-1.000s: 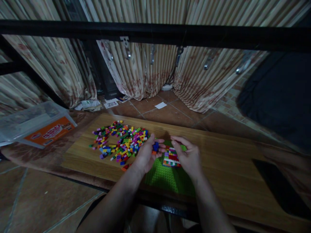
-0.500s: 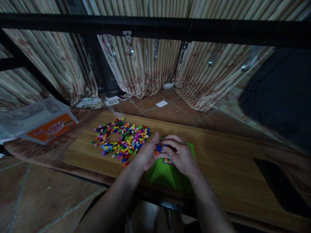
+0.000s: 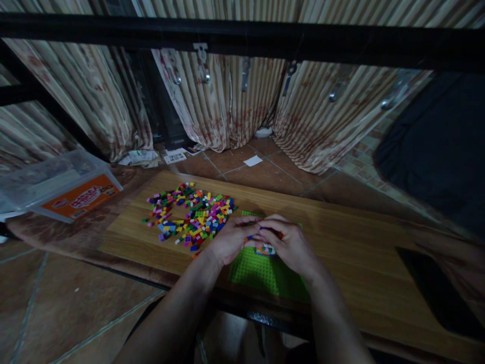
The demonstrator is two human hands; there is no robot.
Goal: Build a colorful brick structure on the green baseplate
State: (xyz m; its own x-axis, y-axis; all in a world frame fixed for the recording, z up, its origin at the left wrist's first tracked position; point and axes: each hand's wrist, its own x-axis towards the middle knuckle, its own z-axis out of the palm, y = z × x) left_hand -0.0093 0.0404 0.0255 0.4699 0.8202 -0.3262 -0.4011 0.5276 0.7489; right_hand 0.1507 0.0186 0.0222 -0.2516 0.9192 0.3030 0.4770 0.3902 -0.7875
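My left hand [image 3: 232, 239] and my right hand [image 3: 288, 243] meet above a green studded baseplate [image 3: 250, 275]. Their fingers close together around small toy bricks [image 3: 249, 238], of which bits of blue and orange show; the fingers cover most of them. A bit of red peeks out by my right fingers. Just below the fingertips, a small multicoloured brick build [image 3: 265, 249] with white, green and orange parts sits on the baseplate, partly covered by my right hand.
Loose coloured bricks [image 3: 204, 215] lie spread over the wooden table [image 3: 341, 253] left of my hands. A clear plastic box [image 3: 64, 184] with an orange label stands at far left. A dark flat object [image 3: 435, 288] lies at the table's right end.
The fingers of both hands have drawn closer over the bricks, so less of the blue piece shows. The right hand has turned slightly, and the view has shifted a little.
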